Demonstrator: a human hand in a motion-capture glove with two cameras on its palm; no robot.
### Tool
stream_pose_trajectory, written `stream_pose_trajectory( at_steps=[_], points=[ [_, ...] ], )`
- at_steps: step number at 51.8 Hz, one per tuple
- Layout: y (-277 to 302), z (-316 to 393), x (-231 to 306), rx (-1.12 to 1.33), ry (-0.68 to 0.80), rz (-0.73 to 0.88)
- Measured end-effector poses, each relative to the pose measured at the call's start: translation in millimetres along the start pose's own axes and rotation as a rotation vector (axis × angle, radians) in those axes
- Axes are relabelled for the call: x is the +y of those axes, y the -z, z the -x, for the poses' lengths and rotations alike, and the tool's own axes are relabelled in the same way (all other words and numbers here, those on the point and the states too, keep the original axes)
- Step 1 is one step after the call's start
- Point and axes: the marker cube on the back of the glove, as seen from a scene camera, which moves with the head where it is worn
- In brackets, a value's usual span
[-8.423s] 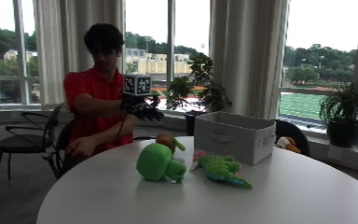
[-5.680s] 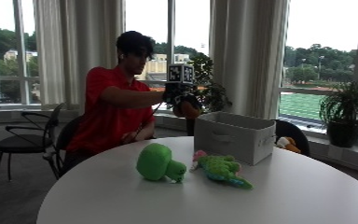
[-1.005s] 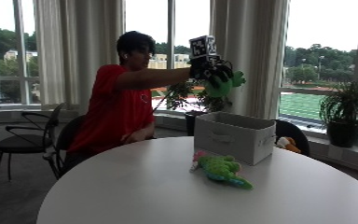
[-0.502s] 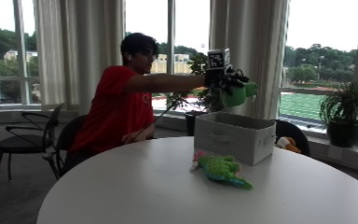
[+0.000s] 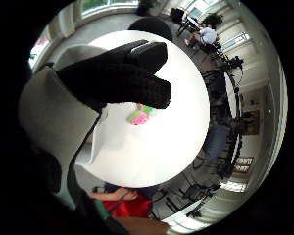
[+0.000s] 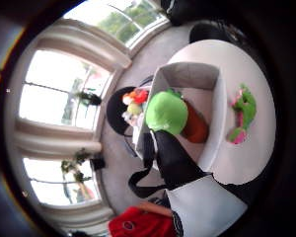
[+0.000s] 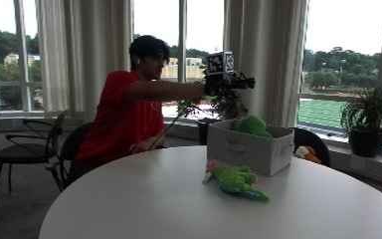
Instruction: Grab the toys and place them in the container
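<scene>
In the outside view my gloved right hand point(image 7: 229, 82) is stretched out above the grey fabric container point(image 7: 247, 149), fingers straight and holding nothing. A round green plush toy point(image 7: 252, 125) sticks up out of the container, directly below the hand. The thumb side palm view shows that green toy point(image 6: 166, 112) inside the container point(image 6: 187, 75), lying against an orange toy point(image 6: 195, 128). A green and pink plush lizard point(image 7: 236, 179) lies on the white round table point(image 7: 144, 204) just in front of the container; the lizard point(image 6: 242, 111) also shows beside it from above.
A dark chair behind the container holds small plush toys point(image 7: 305, 152). Potted plants stand by the window, one point(image 7: 370, 119) at the right and one point(image 7: 223, 104) behind the container. Black chairs point(image 7: 25, 149) stand at the left. My bare left hand point(image 7: 140, 146) rests near the table edge.
Half a second ago my hand held the green round toy above the container; now the toy sits in the container and my hand is empty. The lizard has not moved.
</scene>
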Motion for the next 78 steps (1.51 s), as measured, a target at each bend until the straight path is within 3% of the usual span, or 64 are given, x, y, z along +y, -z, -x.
stream_pose_trajectory(
  at_steps=[4, 24, 53, 68, 78],
  points=[
    [-2, -15, 14, -0.010, -0.195, 0.025],
    [-58, -132, 38, 0.027, -0.395, 0.205],
    [-183, -166, 5, 0.027, -0.452, 0.297],
    [-253, -185, 2, 0.038, -0.513, 0.455],
    [-260, -178, 2, 0.091, -0.423, 0.517]
  ],
)
